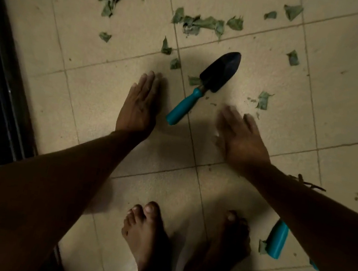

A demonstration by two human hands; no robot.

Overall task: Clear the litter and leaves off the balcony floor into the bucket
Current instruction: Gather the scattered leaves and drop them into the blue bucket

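Your left side is bounded by a dark door track (3, 76) that runs from the top corner down toward your left forearm, and the beige tiled balcony floor (94, 136) stretches away from it to the right and ahead. The tiles directly around your bare feet (149, 233) carry almost nothing, while the torn green leaf scraps (199, 23) lie scattered across the tiles farther ahead, with a few loose bits near the black-bladed garden trowel with a teal plastic handle (206, 86). That trowel lies flat on the floor between your two hands, blade pointing away from you, handle end nearest your left hand. Your left hand (139, 106) is stretched forward, fingers straight and held together, gripping nothing. Your right hand (241, 137) is blurred, fingers extended and slightly spread, also gripping nothing, with a thin cord band (305, 183) at the wrist. A second teal plastic handle (277, 242) lies just beside your right foot, partly hidden under your right forearm, with one leaf scrap touching it.
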